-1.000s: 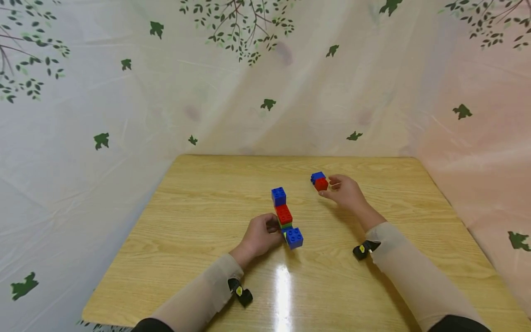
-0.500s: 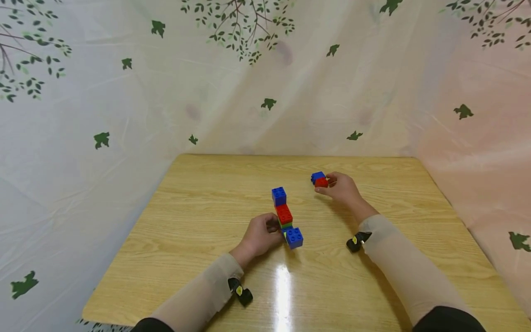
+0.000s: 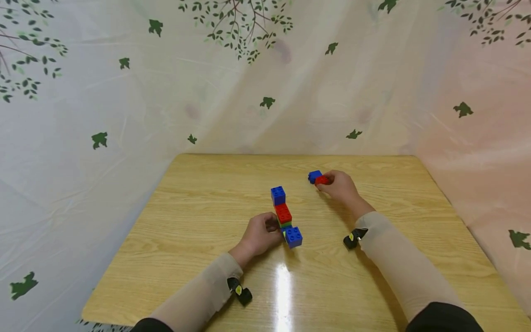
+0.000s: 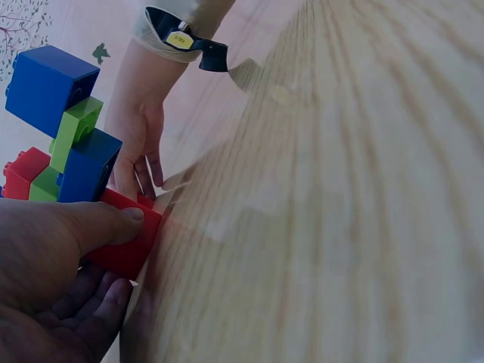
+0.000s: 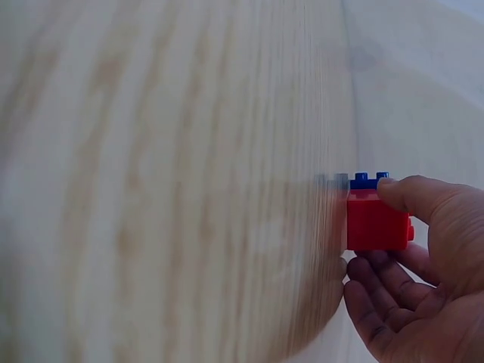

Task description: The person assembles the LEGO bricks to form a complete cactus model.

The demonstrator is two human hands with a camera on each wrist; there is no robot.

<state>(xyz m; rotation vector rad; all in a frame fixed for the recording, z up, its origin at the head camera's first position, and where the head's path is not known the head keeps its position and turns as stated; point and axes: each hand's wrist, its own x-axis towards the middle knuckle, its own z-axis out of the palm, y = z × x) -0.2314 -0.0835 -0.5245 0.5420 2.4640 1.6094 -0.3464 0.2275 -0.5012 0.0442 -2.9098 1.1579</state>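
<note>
In the head view, my left hand (image 3: 261,234) is beside a stepped stack of toy building bricks (image 3: 283,213), coloured blue, red and green. The left wrist view shows my thumb pressing the bottom red brick (image 4: 125,253) while curled fingers lie on its other side, so the hand grips the stack's base. Farther back on the right, my right hand (image 3: 343,188) pinches a loose red brick (image 3: 321,180) between thumb and fingers. A blue brick (image 3: 314,176) lies right against it. The right wrist view has the thumb (image 5: 420,195) at the red brick's upper edge.
A pale wooden table (image 3: 199,203) carries everything. Behind and beside it hangs a light cloth (image 3: 232,101) printed with leaves and birds. Each wrist wears a black strap with a small camera (image 3: 244,296).
My right hand has moved left and slightly away from me, closing its fingers and thumb on the red brick. The blue brick has shifted a little left. My left hand and the stack stay put.
</note>
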